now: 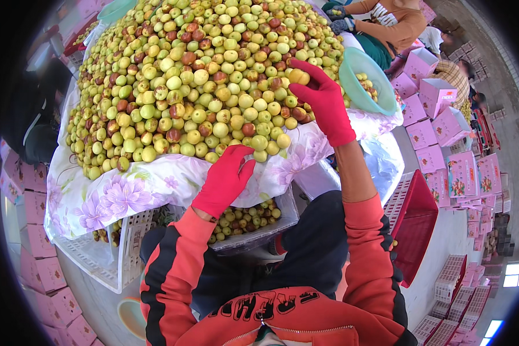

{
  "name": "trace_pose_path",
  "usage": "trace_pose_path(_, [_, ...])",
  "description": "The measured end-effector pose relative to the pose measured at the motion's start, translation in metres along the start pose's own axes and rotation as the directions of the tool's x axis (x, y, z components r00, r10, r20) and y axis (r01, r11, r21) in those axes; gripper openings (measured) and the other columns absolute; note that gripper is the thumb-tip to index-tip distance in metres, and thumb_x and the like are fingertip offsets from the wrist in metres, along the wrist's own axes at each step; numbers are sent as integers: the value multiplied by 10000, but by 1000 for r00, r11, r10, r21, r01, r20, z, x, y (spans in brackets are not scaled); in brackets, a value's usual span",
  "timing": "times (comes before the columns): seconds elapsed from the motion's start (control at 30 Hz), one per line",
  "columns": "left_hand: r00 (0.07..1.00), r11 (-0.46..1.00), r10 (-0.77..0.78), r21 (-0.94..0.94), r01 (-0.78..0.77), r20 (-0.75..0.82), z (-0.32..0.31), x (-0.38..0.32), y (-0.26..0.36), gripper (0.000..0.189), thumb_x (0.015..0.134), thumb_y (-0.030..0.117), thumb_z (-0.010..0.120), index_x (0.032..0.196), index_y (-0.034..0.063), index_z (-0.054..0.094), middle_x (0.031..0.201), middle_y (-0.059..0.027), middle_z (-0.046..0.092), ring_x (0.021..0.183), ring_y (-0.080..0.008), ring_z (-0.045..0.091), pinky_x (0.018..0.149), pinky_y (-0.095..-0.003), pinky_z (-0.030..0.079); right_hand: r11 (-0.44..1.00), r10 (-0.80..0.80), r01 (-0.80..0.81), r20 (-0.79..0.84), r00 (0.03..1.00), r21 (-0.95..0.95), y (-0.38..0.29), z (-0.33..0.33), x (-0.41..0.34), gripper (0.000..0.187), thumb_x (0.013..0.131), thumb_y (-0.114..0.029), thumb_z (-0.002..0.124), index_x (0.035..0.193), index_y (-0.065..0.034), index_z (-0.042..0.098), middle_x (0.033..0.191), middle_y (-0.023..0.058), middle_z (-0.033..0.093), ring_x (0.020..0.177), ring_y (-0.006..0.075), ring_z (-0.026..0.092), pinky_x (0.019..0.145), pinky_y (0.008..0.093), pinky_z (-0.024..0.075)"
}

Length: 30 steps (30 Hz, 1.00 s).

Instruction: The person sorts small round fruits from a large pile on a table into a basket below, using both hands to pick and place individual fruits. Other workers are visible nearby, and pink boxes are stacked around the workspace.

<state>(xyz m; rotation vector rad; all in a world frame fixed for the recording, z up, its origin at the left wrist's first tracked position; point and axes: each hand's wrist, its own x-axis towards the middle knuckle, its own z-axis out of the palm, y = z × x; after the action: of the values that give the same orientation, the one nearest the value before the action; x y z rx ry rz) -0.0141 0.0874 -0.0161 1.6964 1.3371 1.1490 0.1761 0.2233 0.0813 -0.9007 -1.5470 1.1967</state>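
A large heap of fresh jujubes (177,93), green-yellow with brown-red patches, lies on a white cloth with purple flowers (112,199). My right hand (320,99), in a red glove, holds one yellowish jujube (299,77) between thumb and fingers, above the heap's right side. In a matching glove, my left hand (225,179) is at the heap's near edge, over the cloth. Its thumb stands apart from the bent fingers, and no fruit shows in the gap; the palm side is hidden. A pale green plastic bowl (350,84) with some jujubes sits right of my right hand.
Below the cloth's edge are a lined box (287,218) holding jujubes and a white plastic crate (129,255). A red-lined crate (415,233) stands at my right. Pink cartons (419,134) are stacked on both sides. A co-worker's gloved hands (341,26) are at the far right edge.
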Motion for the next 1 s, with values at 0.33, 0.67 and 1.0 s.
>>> trace_pose_path(0.33, [993,986,61,158,-45,-102,18,0,-19,229,828,140,625,1036,50,590,954,-149,605,824,-314,618,692,-376,504,982,98,-101,-26,995,-162,-13,37,-24,351,829,-109,628,1174,-50,603,871,16,613,644,63,518,560,204,429])
trace_pose_path(0.67, [996,984,40,167,-54,85,-3,-7,-12,235,813,250,581,970,77,606,890,-153,607,829,-324,611,686,-448,481,931,360,-226,634,684,-285,-26,192,-111,307,790,-39,667,1094,-20,629,888,26,643,762,74,586,653,230,479])
trace_pose_path(1.0, [991,944,132,302,-133,25,-3,-12,-18,261,831,257,569,1025,83,594,945,-130,600,864,-319,603,685,-430,484,983,-80,-119,904,419,142,-28,348,-133,634,853,7,597,1414,-83,315,1220,91,529,1120,185,534,868,282,472])
